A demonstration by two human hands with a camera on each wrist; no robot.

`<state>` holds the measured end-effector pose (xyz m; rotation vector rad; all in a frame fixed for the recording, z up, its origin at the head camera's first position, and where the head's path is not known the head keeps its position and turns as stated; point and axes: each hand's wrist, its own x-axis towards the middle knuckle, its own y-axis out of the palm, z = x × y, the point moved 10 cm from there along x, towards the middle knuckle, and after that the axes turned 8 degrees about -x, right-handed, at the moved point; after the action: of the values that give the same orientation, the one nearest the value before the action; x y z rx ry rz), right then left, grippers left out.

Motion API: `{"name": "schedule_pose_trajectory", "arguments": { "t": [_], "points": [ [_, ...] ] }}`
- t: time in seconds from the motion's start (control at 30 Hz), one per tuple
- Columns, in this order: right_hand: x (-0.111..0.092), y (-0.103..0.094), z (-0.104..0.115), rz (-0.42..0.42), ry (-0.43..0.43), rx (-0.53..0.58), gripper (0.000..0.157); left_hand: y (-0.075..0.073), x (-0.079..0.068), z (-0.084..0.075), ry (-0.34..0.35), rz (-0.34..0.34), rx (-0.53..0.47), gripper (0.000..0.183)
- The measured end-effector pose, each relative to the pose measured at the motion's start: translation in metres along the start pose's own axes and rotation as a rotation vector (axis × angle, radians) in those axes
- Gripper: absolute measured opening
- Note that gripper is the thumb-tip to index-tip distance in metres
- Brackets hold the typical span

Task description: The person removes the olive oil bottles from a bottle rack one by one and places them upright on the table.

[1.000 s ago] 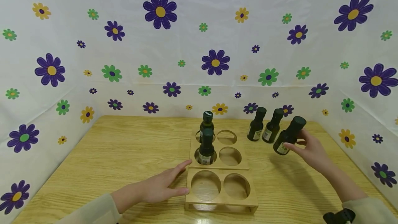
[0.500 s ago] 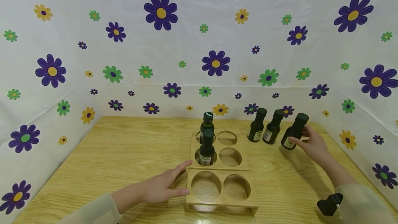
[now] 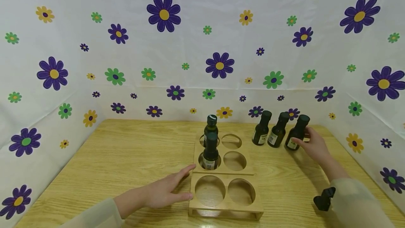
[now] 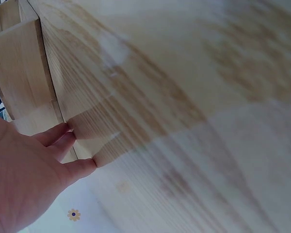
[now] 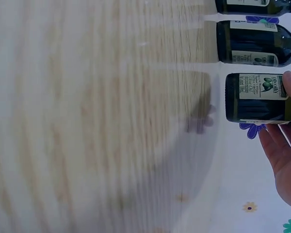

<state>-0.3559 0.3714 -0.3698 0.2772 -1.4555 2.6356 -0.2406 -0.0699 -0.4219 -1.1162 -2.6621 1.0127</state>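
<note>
My right hand point(image 3: 316, 149) grips a dark green olive oil bottle point(image 5: 262, 87), thumb on its label side and fingers behind. The bottle is nearly upright; in the right wrist view a narrow gap shows between its base and the table. Left of it stand two similar bottles point(image 3: 278, 131) point(image 3: 261, 129). At centre is a stepped wooden bottle rack point(image 3: 223, 174) with round holes. Two bottles point(image 3: 210, 152) point(image 3: 211, 127) stand in the left holes of its upper tier. My left hand point(image 3: 162, 191) rests with extended fingers against the rack's left side, also visible in the left wrist view.
The wood-grain table point(image 3: 133, 150) runs back to a white cloth point(image 3: 190, 45) printed with flowers, which encloses the back and sides. A black wrist camera point(image 3: 324, 199) sits below my right sleeve.
My right hand has carried its bottle back, first rightward and then slightly left, beside the other two standing bottles. The bottle tilts less now. My left hand and the rack have stayed put.
</note>
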Motion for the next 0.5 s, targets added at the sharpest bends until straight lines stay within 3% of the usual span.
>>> {"name": "schedule_pose_trajectory", "arguments": {
  "t": [0.5],
  "points": [
    [0.0070, 0.0096, -0.0051, 0.024, 0.036, 0.024, 0.065, 0.0011, 0.0015, 0.0049, -0.004, 0.008, -0.001, 0.076]
  ]
}}
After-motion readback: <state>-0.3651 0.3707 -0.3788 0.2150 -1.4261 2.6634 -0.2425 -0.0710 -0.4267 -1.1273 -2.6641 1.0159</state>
